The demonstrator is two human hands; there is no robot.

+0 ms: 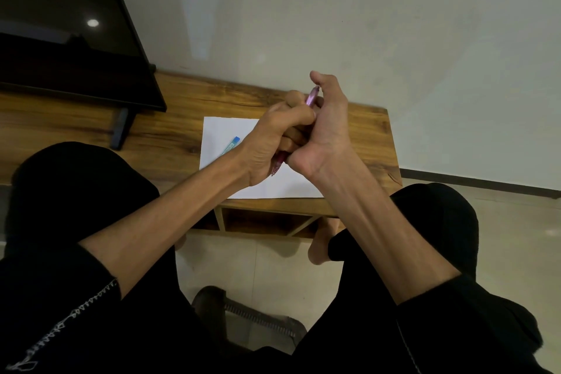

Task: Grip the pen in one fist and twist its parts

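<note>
both hands hold a pink pen [310,98] above the paper [221,136] on the counter [367,136]. the left hand [273,143] wraps its middle; the right hand [324,130] seems to pinch its top. a blue thing [232,143] lies on the paper.

**Both hands on a pink pen above the worktop**

Left hand [273,143] and right hand [324,133] pressed together, fingers curled round a pink pen [311,97]; its ends show above and below the hands. Under them a white sheet [224,130] lies on the wooden worktop [170,127], a small blue packet [232,144] on it. Dark screen [60,39] at left. Black-clad knees in foreground.
</note>
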